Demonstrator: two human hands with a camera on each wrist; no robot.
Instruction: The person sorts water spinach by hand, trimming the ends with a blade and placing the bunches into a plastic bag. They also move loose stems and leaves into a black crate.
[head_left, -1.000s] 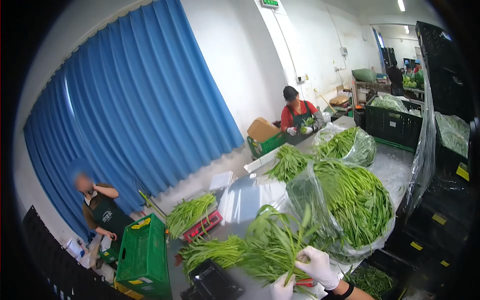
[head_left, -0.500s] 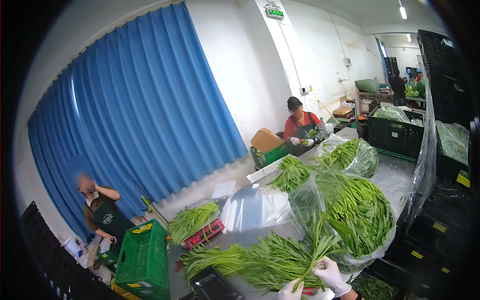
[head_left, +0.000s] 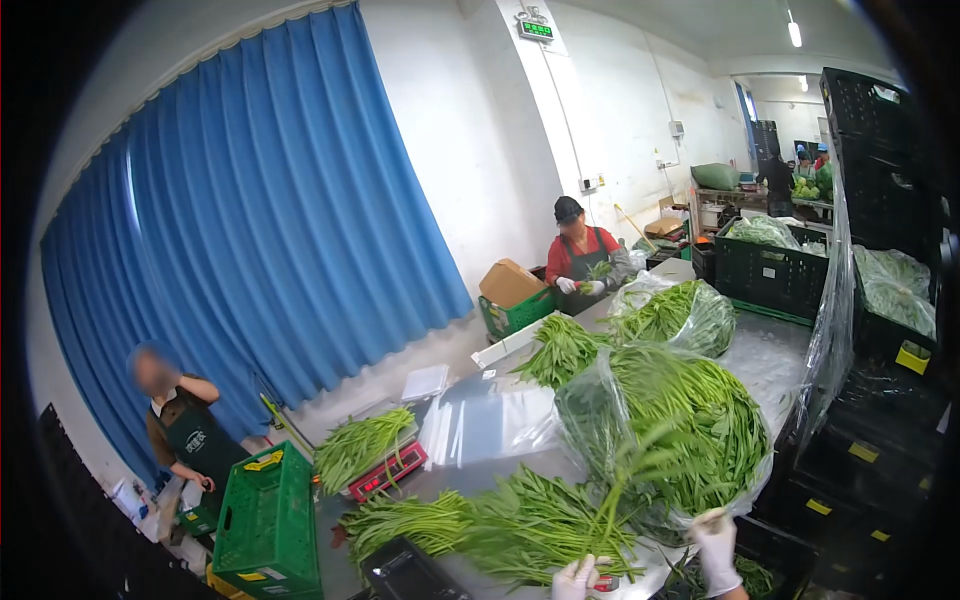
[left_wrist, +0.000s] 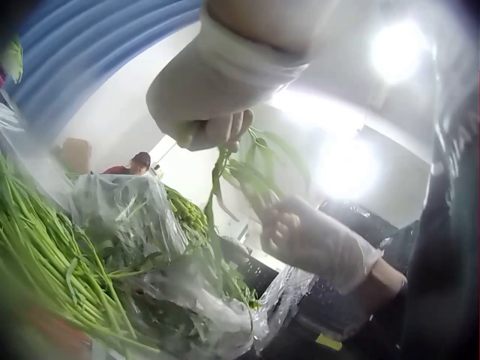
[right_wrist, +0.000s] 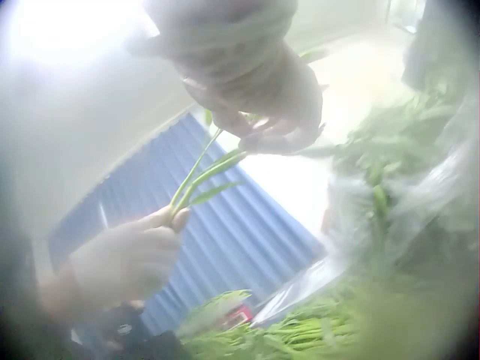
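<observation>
In the head view, my gloved left hand (head_left: 573,578) grips a few leafy green stems (head_left: 607,510) near their lower ends, leaves pointing up and blurred. My gloved right hand (head_left: 714,555) stands to the right of them, fingers bent, by the near edge of a big clear bag of greens (head_left: 690,420). The left wrist view has stems (left_wrist: 215,187) hanging below the left hand's curled fingers, the right hand (left_wrist: 300,240) close to the leaves. I cannot tell whether the right hand holds a leaf. Under the left hand spreads a pile of loose greens (head_left: 530,525).
A black tray (head_left: 410,572) and a green crate (head_left: 265,520) stand left. Farther back are a red scale (head_left: 388,472) bearing greens and clear plastic sheets (head_left: 485,425). Black crates (head_left: 850,450) line the right side. Two people stand beyond the table, one handling greens.
My right hand has moved off the stems to the right, while the left keeps its grip on them. The head view has also shifted a little.
</observation>
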